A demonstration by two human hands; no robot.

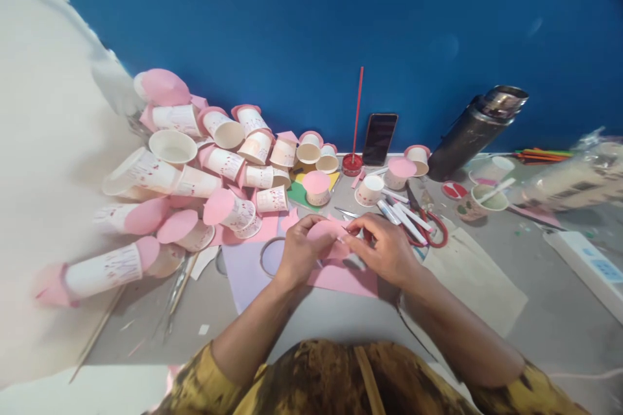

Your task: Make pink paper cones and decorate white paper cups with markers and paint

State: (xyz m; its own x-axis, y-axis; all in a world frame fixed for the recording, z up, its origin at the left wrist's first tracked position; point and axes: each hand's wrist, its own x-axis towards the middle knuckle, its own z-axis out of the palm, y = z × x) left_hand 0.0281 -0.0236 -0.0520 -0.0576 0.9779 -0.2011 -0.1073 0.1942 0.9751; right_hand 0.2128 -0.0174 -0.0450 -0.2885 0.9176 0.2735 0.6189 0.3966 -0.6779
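Over the table's front middle, my left hand (298, 251) is closed on a round piece of pink paper (325, 229), thumb on top. From the other side my right hand (389, 251) pinches at the paper's right edge. A small dark tip shows between those fingertips, too small to name. Under both hands lie a pink sheet (343, 280) and a lilac sheet (246, 272), with a ring-shaped roll (263, 258) beside my left wrist. Several white markers (411, 224) and red-handled scissors (440, 233) lie just beyond my right hand.
Many paper cups (178, 120), several with pink paper tops, are heaped at the left. A phone (381, 138) and a red stick in a red base (352, 165) stand by the blue wall. Rightward are a black thermos (470, 133), a patterned cup (479, 204) and a power strip (588, 266).
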